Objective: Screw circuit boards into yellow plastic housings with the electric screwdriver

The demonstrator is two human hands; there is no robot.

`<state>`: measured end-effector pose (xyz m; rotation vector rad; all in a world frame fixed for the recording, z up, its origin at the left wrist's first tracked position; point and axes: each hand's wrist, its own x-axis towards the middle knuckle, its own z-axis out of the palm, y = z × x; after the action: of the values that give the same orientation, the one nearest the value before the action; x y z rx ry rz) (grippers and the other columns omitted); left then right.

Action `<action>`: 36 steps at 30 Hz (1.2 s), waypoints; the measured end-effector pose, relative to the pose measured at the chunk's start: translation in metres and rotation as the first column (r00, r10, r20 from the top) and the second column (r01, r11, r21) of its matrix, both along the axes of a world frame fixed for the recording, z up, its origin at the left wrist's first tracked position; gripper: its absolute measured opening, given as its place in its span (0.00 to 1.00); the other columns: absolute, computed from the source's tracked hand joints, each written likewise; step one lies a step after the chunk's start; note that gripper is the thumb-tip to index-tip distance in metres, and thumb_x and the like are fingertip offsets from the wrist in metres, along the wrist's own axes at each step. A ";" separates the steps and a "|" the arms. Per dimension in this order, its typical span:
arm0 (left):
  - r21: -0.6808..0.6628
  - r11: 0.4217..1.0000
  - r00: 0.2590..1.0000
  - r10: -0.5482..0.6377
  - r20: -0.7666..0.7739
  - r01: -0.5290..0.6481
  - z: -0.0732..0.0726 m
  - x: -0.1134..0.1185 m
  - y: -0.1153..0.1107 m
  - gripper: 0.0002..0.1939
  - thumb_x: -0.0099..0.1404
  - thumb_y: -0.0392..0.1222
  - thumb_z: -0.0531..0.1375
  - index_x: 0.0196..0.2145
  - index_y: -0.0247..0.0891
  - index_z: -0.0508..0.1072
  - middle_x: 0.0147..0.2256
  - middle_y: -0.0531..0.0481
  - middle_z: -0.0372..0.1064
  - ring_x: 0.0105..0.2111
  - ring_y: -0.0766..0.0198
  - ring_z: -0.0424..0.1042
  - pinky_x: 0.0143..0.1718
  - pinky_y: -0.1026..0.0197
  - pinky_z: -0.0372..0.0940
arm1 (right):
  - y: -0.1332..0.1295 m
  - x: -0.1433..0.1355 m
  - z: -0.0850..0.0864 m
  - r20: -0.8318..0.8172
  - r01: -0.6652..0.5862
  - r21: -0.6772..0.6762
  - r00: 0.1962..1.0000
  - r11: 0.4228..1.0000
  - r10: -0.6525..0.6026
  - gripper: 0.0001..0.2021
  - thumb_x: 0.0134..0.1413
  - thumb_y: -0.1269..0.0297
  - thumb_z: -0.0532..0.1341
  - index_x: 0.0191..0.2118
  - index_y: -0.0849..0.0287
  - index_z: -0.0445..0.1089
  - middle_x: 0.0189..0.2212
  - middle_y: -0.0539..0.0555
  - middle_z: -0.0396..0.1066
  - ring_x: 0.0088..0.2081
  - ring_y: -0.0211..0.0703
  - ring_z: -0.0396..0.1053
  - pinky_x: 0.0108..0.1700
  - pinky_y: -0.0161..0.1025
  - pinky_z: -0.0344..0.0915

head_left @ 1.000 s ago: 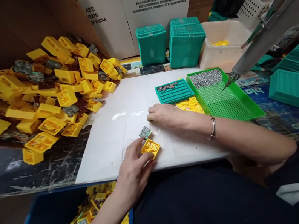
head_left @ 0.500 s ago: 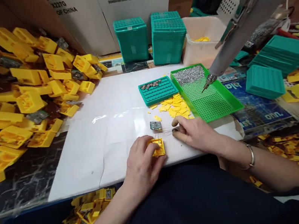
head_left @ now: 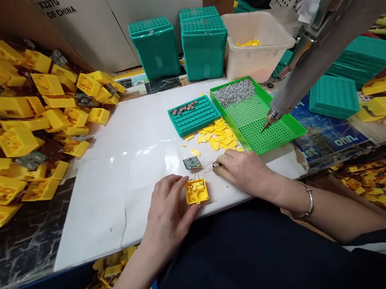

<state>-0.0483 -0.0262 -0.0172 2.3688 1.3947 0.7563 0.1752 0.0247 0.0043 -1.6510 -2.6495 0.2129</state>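
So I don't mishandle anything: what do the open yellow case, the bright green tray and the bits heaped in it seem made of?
Yellow case: likely hard plastic, smooth, with moulded-looking inner walls and corners.
Green tray: probably plastic too, slightly shiny, with a regular dotted floor.
Silvery bits: apparently bare metal, judging by bright glints; which metal, I can't tell.

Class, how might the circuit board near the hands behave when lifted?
The circuit board looks small and flat, so probably light and stiff. Thin wires seemingly join it to the yellow housing, which might drag along; they look fragile.
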 end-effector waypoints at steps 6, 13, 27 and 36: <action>-0.032 0.999 0.998 0.007 0.067 -0.005 0.007 0.008 0.004 0.18 0.63 0.43 0.61 0.50 0.42 0.65 0.47 0.42 0.68 0.48 0.51 0.68 0.49 0.48 0.65 | 0.009 -0.003 0.007 -0.115 -0.017 -0.070 0.993 0.997 0.009 0.12 0.62 0.66 0.53 0.38 0.65 0.73 0.37 0.63 0.74 0.39 0.49 0.72 0.37 0.41 0.62; -0.255 0.966 0.956 0.116 0.268 -0.046 0.019 0.021 0.008 0.17 0.58 0.43 0.63 0.45 0.42 0.67 0.36 0.49 0.69 0.34 0.60 0.70 0.36 0.57 0.67 | 0.010 0.006 0.011 -0.742 -0.297 -0.578 0.580 0.760 -0.337 0.11 0.58 0.60 0.58 0.42 0.61 0.69 0.25 0.46 0.68 0.21 0.31 0.63 0.25 0.31 0.64; -0.679 0.593 0.611 0.362 0.704 0.433 0.026 0.040 0.012 0.21 0.61 0.41 0.64 0.48 0.44 0.60 0.39 0.51 0.70 0.37 0.64 0.71 0.34 0.64 0.64 | 0.014 -0.005 0.050 -0.227 -0.402 -0.178 0.905 0.898 0.360 0.04 0.56 0.69 0.62 0.31 0.62 0.72 0.29 0.53 0.73 0.31 0.38 0.66 0.32 0.34 0.54; -0.613 0.702 0.437 0.454 0.777 0.362 0.019 0.045 0.022 0.19 0.55 0.36 0.68 0.40 0.42 0.64 0.31 0.57 0.70 0.31 0.70 0.69 0.34 0.68 0.65 | 0.009 0.008 0.042 -0.534 -0.446 -0.065 0.771 0.892 0.347 0.10 0.61 0.72 0.56 0.43 0.59 0.74 0.36 0.53 0.75 0.36 0.37 0.70 0.39 0.35 0.63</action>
<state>-0.0031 -0.0046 0.0017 0.9259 0.9337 1.0171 0.1836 0.0340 0.0462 -0.8472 -2.5543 0.8094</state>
